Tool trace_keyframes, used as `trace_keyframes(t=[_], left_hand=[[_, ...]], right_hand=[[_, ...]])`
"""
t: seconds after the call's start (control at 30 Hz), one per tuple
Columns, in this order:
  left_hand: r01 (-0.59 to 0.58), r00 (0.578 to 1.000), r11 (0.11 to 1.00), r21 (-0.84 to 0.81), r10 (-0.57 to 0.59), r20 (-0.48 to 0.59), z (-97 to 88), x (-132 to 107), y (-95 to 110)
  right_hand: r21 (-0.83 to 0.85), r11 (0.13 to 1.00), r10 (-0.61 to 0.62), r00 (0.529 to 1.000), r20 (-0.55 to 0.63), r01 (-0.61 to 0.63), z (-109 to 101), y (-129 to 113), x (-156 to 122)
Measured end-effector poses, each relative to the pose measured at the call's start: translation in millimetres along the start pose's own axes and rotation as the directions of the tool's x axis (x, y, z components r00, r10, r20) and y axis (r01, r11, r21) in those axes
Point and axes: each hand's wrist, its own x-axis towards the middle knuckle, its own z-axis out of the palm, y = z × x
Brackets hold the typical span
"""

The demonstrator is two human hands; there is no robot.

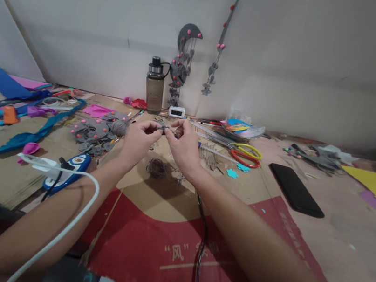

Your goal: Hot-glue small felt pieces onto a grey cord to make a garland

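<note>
My left hand (139,139) and my right hand (184,147) meet over the cardboard, thumbs and fingertips pinched together. Between them is a small dark grey piece (165,128), mostly covered by the fingers, so its exact kind is unclear. Below lies a tangled bundle of grey-brown thread (156,168). To the left is a pile of grey felt pieces (93,131) dotted with pink and orange balls. Right of my right hand lie scissors (245,155) with yellow and orange handles, near small turquoise felt flowers (231,173).
A water bottle (155,91) and a small white digital clock (176,112) stand by the wall, where felt garlands (180,67) hang. A black phone (295,189) lies right. A blue power strip (69,172) lies left; a white cable (89,199) crosses my left forearm. A black cord (202,237) runs under my right arm.
</note>
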Motion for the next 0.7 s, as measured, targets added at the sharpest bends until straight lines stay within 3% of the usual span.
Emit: trace_keyframes(t=[0.17,0.3,0.4,0.7], left_hand=[[0.055,0.992,0.997,-0.062,-0.048,0.117,-0.7,2.8,-4.1],[0.116,0.956,0.993,-0.005,-0.11,0.273,-6.4,6.6,0.9],[0.132,0.939,0.991,0.038,-0.137,0.315,-10.9,9.4,5.1],[-0.073,0.953,0.971,0.229,0.0,0.304,-14.5,10.2,9.2]], right_hand=[[-0.012,1.0,0.022,0.997,0.068,-0.022,-2.8,9.2,4.8],[-0.042,0.999,0.005,0.998,0.07,-0.002,-7.8,15.7,6.9],[-0.088,0.995,-0.029,0.993,0.115,0.039,-10.1,15.0,6.4],[-0.15,0.98,-0.097,0.971,0.22,0.132,-11.9,10.1,5.4]])
